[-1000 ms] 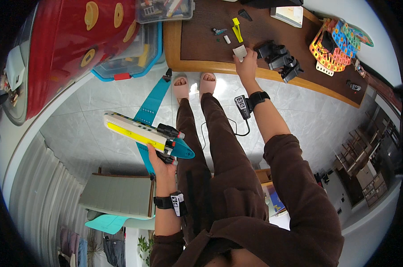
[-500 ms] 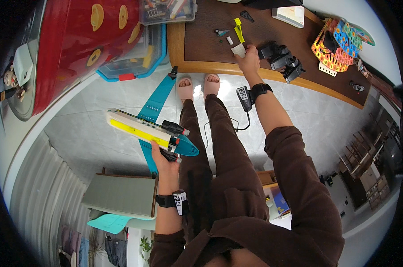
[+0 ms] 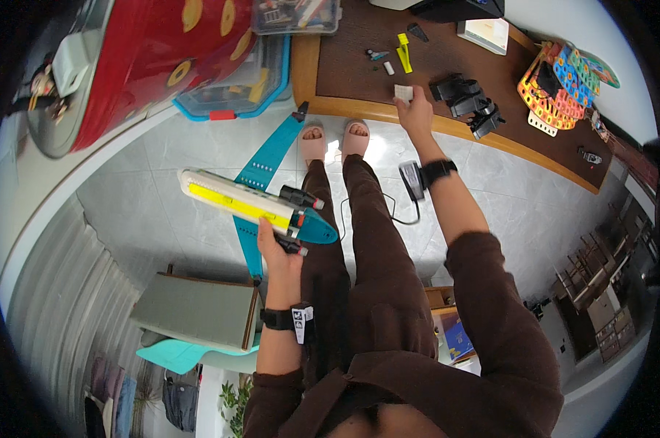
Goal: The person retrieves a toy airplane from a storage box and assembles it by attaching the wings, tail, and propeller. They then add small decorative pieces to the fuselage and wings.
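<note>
My left hand (image 3: 277,255) is closed round the rear underside of a toy airplane (image 3: 228,202), a building-brick model with a white and yellow body, teal wings and tail, and black engines. The plane hangs above the floor, left of my legs. My right hand (image 3: 416,115) pinches a small pale flat piece (image 3: 403,93) at the front edge of the brown desk (image 3: 344,73). Beyond it on the desktop lie a white cylinder (image 3: 388,68), a yellow piece (image 3: 403,55), a small grey-teal part (image 3: 376,55) and a black wedge (image 3: 417,31).
Black parts (image 3: 465,102) stand right of my right hand. Farther right is a stack of colourful perforated pieces (image 3: 560,87); a white box (image 3: 483,35) sits behind. Left of the desk are clear bins (image 3: 231,95) and a red container (image 3: 147,66). A grey cabinet (image 3: 195,306) stands lower left.
My right hand has lifted the pale piece from the desktop and drawn it back to the desk's edge. My left hand still holds the airplane. The whole view has shifted slightly.
</note>
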Action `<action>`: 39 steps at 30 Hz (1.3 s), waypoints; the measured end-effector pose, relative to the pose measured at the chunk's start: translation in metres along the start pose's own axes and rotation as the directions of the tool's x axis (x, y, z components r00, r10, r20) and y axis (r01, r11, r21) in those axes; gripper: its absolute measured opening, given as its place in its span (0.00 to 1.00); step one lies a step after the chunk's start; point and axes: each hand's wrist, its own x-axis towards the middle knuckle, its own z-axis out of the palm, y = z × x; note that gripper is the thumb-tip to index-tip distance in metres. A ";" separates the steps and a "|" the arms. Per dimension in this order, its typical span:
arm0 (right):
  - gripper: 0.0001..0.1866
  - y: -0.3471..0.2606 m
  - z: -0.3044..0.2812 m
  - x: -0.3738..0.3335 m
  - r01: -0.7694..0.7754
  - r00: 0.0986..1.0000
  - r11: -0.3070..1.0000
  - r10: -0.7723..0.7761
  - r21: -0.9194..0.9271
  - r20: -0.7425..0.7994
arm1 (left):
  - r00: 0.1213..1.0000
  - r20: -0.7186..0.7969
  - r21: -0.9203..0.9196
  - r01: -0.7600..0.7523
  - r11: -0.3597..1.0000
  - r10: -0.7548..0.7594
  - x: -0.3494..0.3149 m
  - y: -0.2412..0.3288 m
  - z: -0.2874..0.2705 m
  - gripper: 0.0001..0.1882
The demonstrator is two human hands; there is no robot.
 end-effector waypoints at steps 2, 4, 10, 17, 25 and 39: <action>0.20 -0.019 -0.028 -0.040 0.079 0.982 0.916 -0.139 0.393 0.128 | 0.999 -0.047 0.010 0.017 1.000 -0.016 -0.003 0.002 0.001 0.20; 0.18 -0.045 -0.070 -0.097 -0.013 0.891 0.742 -0.295 0.670 0.345 | 0.992 0.019 -0.014 -0.123 0.992 0.123 -0.014 0.003 0.006 0.19; 0.20 -0.135 -0.162 -0.216 -0.008 0.607 0.844 -0.422 0.537 0.673 | 0.980 0.089 -0.005 -0.179 0.984 0.179 -0.057 0.018 0.028 0.18; 0.16 -0.166 -0.186 -0.260 0.097 0.780 0.871 -0.367 0.481 0.506 | 0.944 0.207 -0.042 -0.253 0.967 0.256 -0.110 0.031 0.039 0.19; 0.17 -0.173 -0.197 -0.300 0.339 0.889 0.830 -0.437 0.443 0.138 | 0.935 0.237 -0.120 -0.242 0.963 0.264 -0.137 0.037 0.043 0.19; 0.30 -0.155 -0.191 -0.302 0.173 0.827 0.890 -0.364 0.423 0.429 | 0.926 0.296 -0.140 -0.202 0.969 0.236 -0.160 0.046 0.028 0.22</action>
